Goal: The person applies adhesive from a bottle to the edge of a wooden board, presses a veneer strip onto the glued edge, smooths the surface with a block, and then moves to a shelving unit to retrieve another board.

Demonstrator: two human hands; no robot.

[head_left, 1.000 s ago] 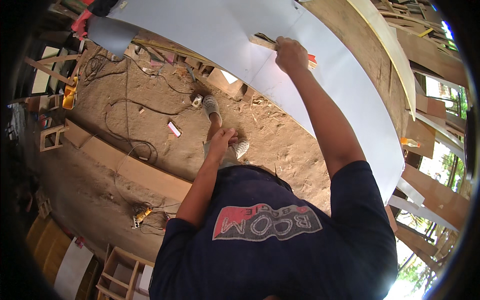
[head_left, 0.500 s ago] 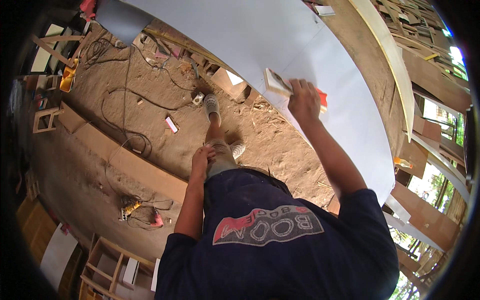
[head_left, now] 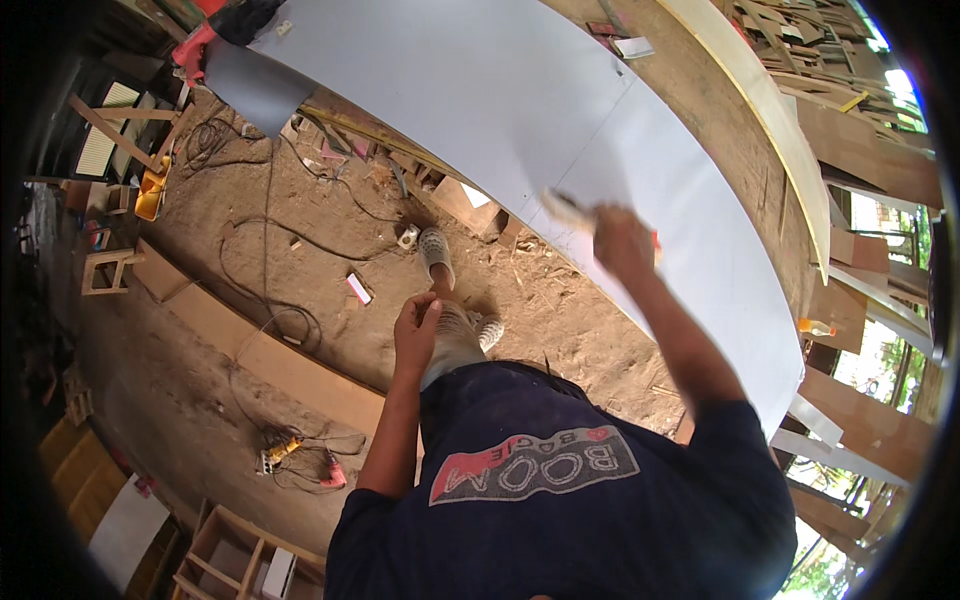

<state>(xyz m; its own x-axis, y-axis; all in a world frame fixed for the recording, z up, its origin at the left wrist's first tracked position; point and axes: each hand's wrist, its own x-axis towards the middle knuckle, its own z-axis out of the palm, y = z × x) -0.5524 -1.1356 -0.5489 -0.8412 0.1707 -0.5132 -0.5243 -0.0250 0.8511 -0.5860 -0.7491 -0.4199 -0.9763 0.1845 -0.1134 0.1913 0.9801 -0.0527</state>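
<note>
My right hand (head_left: 625,243) is closed around a flat, block-like tool (head_left: 568,211) with a pale end and a bit of red at its other side. Motion blurs the tool, so its exact kind is unclear. It is over the long, pale grey sheet (head_left: 460,80), close to a thin line across the surface. My left hand (head_left: 416,330) hangs by my leg, fingers loosely curled, with nothing visible in it.
Cables (head_left: 268,225) wind over the dirt floor near my feet, beside a small white socket block (head_left: 408,237). A long brown board (head_left: 290,355) lies at left. Power tools (head_left: 283,452) rest beyond it. A bottle with orange contents (head_left: 816,327) stands right of the sheet.
The tool has turned and blurred as my right hand shifted slightly right and down. My left hand has lifted off my leg a little. The view has shifted, showing a red tool at upper left.
</note>
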